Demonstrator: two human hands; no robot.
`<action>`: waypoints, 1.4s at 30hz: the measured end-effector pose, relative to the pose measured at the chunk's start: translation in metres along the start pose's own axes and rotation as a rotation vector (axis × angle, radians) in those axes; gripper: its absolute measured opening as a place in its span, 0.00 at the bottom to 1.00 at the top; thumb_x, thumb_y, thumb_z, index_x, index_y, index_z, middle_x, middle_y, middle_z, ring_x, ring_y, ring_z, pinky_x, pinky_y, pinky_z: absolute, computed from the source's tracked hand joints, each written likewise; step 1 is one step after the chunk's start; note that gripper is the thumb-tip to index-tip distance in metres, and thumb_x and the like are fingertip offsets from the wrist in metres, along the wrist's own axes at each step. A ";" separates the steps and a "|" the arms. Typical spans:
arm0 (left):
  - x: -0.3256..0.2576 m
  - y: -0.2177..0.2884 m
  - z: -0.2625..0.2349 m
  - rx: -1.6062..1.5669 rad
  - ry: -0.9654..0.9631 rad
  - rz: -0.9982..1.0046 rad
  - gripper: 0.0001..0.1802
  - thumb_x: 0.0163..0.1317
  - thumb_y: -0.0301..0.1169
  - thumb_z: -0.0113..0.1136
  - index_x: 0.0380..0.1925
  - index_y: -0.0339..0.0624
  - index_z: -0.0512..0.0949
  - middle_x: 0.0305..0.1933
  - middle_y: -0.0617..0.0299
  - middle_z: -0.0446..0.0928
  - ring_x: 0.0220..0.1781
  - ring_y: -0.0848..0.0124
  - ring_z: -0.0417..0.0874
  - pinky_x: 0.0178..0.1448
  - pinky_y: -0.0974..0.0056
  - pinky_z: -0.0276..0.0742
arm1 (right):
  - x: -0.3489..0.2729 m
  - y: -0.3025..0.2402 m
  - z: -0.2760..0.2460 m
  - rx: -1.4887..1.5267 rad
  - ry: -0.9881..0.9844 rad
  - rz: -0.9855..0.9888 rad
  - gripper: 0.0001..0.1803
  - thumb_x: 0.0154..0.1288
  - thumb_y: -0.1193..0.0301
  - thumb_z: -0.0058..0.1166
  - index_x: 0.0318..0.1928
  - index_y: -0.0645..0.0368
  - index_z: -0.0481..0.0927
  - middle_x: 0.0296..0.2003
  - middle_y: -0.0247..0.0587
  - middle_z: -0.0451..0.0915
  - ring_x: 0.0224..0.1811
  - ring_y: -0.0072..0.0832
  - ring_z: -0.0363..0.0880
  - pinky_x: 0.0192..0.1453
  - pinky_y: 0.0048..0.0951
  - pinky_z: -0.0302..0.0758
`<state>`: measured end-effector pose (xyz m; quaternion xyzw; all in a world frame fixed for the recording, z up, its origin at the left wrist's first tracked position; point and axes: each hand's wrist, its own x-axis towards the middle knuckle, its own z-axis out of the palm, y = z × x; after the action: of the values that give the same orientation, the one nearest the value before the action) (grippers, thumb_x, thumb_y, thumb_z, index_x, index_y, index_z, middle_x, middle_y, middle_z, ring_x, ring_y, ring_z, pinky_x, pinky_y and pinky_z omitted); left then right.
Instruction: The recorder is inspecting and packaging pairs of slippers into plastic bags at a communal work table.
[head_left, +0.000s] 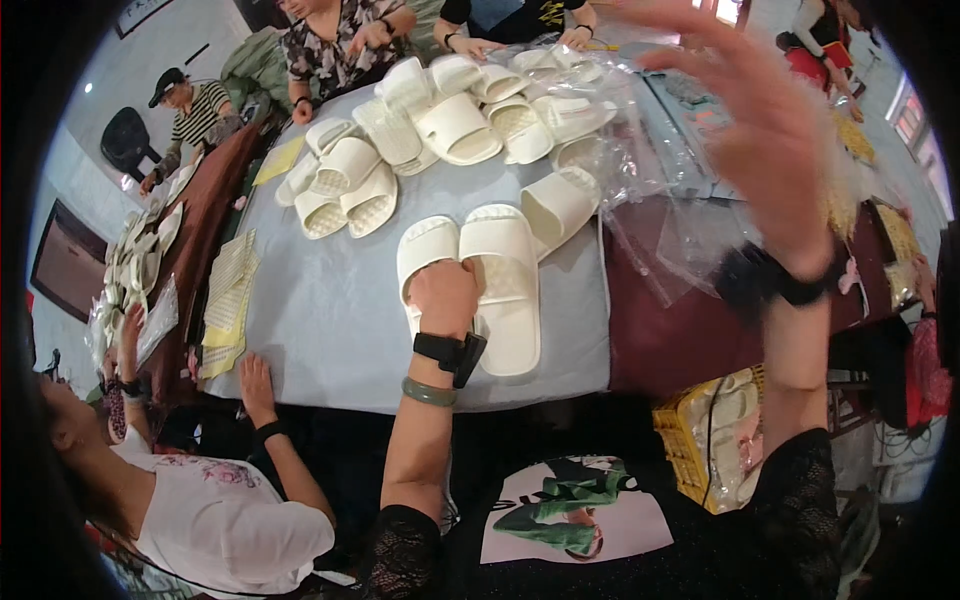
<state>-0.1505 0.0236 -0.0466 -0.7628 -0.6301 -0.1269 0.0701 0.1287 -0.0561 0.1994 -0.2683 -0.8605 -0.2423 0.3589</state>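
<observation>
The pair of white slippers (480,275) lies side by side on the grey-blue cloth of the counter (330,320), toes pointing toward the far edge, heels close to the near edge, right of its middle. The left hand (443,297) rests on the heel of the left slipper, fingers curled down and pressed onto it; a black wristband (448,352) and a green bangle (428,392) ring the forearm behind it. The right hand (765,130) is raised well above the counter's right edge, blurred, fingers spread apart and holding nothing that shows; a black band (770,280) sits on its wrist.

Just beyond the pair, a single white slipper (560,205) lies tilted near the right edge. Further on, toward the far edge, a heap of white slippers (450,120) spreads across the cloth, with a smaller cluster (340,185) toward the far left corner. Clear plastic bags (650,170) lie crumpled over the right edge. Yellow printed sheets (228,300) line the left edge.

Another person's hand (255,385) rests flat on the near left corner. Other people sit along the far edge and the left side. A yellow crate (700,440) stands below the counter on the right.
</observation>
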 end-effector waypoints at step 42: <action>-0.105 0.036 -0.048 -1.885 -0.152 0.061 0.32 0.74 0.36 0.39 0.72 0.50 0.40 0.67 0.46 0.63 0.61 0.57 0.74 0.53 0.63 0.75 | -0.166 -0.186 0.103 0.458 0.059 1.076 0.33 0.64 0.72 0.53 0.66 0.65 0.55 0.58 0.54 0.62 0.58 0.41 0.65 0.61 0.38 0.65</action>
<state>-0.1390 -0.0952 -0.0282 -0.5276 -0.2508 -0.5319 -0.6130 0.0599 -0.1782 -0.0312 -0.5764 -0.6233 0.1587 0.5041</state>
